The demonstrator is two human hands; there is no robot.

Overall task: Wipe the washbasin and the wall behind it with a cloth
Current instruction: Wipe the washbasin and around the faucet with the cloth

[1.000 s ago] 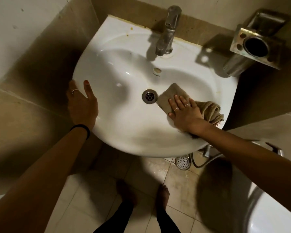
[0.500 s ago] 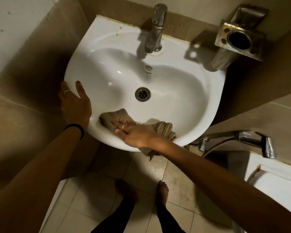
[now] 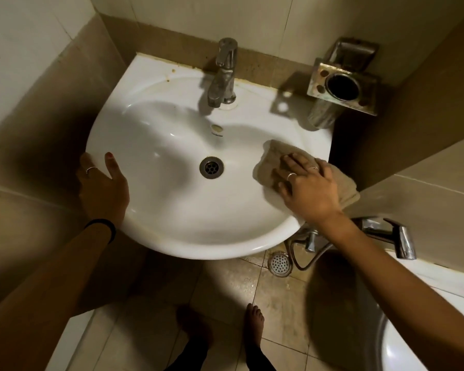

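Two bare forearms, no sleeves. Left hand [image 3: 102,188]: thin silver ring [image 3: 90,169] on one finger, red-painted thumbnail [image 3: 109,155], black band [image 3: 103,226] round the wrist. Right hand [image 3: 307,190]: two rings, a plain silver ring [image 3: 291,175] on one finger and a paler ring [image 3: 314,167] on the next. Two bare feet [image 3: 254,321] at bottom of view, the left one in shadow. Dark tight trouser legs [image 3: 259,361] end at the ankles.

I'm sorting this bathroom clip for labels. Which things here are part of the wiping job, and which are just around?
Part of the job:
cloth
washbasin
wall
right hand, pressing the cloth
left hand, resting on the rim

Just around:
tap
drain
metal holder
spray hose
floor drain
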